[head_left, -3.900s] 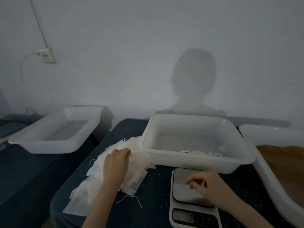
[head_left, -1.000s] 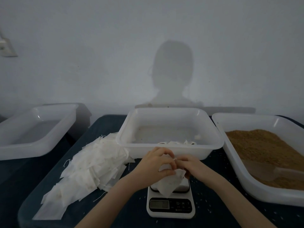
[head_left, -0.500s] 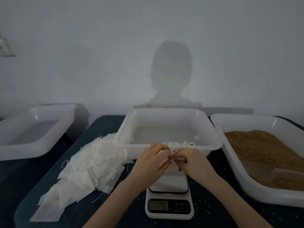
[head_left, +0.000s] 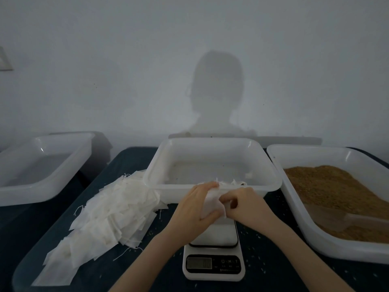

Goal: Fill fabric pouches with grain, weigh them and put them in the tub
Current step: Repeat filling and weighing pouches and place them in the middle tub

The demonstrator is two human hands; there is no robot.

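Note:
Both hands hold one white fabric pouch (head_left: 211, 204) above the white kitchen scale (head_left: 214, 258). My left hand (head_left: 194, 207) cups the pouch from the left, and my right hand (head_left: 246, 204) pinches its top edge from the right. A heap of empty white pouches (head_left: 109, 216) lies on the dark table to the left. Just behind my hands stands the middle white tub (head_left: 212, 187), with a few pouches showing at its near wall. The right tub (head_left: 345, 247) holds brown grain (head_left: 328, 186) and a clear scoop (head_left: 345, 218).
A third white tub (head_left: 40, 190) stands at the left, off the table's edge. Loose grains dot the dark tabletop (head_left: 273, 260) around the scale. A pale wall rises right behind the tubs.
My left hand took a pouch from the heap and brought it over the scale. My right hand left the scale plate and joined it. Both hands now work the pouch's top.

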